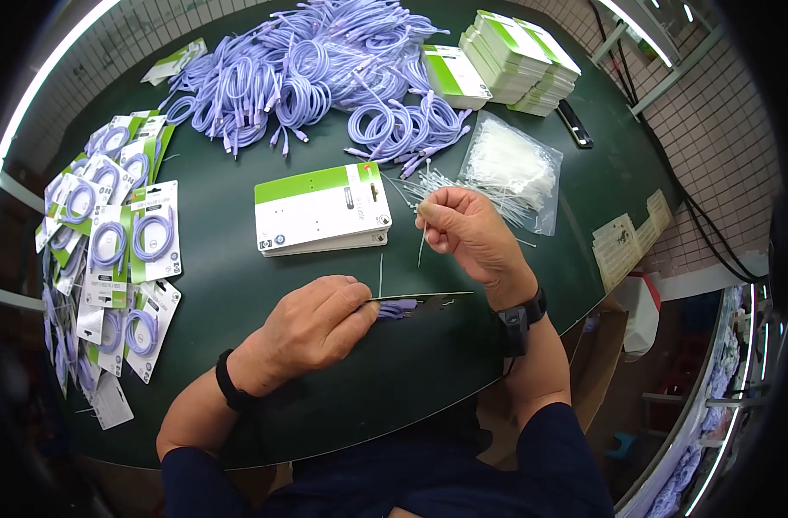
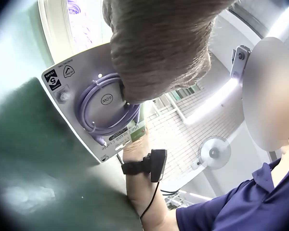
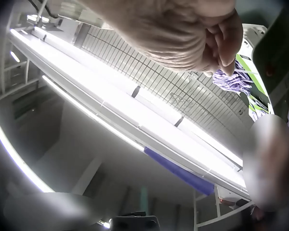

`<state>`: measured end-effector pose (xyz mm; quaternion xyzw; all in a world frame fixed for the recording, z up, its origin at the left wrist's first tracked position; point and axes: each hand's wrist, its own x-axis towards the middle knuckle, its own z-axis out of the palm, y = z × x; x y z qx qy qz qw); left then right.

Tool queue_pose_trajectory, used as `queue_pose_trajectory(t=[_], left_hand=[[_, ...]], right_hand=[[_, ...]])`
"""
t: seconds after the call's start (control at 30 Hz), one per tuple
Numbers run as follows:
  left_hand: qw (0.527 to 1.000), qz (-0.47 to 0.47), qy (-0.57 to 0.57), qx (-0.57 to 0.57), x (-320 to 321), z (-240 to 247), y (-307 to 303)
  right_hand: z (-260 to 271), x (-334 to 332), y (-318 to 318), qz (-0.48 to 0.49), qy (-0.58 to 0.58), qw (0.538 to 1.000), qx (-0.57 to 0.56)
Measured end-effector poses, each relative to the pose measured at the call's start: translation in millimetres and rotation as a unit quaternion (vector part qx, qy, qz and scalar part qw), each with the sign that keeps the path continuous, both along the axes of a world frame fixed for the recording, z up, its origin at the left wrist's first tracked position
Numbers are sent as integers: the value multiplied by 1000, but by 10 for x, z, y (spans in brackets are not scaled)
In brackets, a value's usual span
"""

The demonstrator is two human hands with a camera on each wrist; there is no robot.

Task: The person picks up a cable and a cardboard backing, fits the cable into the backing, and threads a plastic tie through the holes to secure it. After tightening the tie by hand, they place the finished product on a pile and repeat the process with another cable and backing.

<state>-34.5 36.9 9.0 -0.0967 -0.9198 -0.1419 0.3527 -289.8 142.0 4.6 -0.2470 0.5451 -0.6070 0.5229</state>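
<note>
My left hand (image 1: 318, 321) grips a white packaging card (image 2: 70, 103), which appears nearly edge-on in the head view. A coiled purple USB cable (image 2: 85, 109) lies against its printed face, with small ties around the coil in the left wrist view. One thin white cable tie (image 1: 381, 273) sticks up from the card beside the left fingertips. Farther right, my right hand (image 1: 473, 231) pinches another cable tie (image 1: 422, 248) between thumb and index finger, its tail hanging down. Just behind that hand are loose cable ties (image 1: 434, 182) and a clear bag (image 1: 545, 194) of them.
A stack of green-and-white cards (image 1: 316, 207) lies mid-table, beyond the left hand. Finished cable cards (image 1: 155, 235) pile up at left. A heap of purple cables (image 1: 303, 73) covers the back, beside taller card stacks (image 1: 519, 60). A black object (image 1: 575, 123) lies at right.
</note>
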Motion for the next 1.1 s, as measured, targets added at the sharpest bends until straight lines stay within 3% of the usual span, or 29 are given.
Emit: queue_pose_trajectory(t=[0.2, 0.3, 1.1], left_hand=[[1000, -2, 3, -3, 33, -45, -23], [1000, -10, -3, 10, 32, -60, -20], [1000, 2, 7, 19, -22, -112, -16]], right_hand=[[-16, 143, -51, 70, -56, 996, 18], [-2, 226, -68, 77, 11, 996, 43], [-82, 332, -74, 129, 58, 989, 44]])
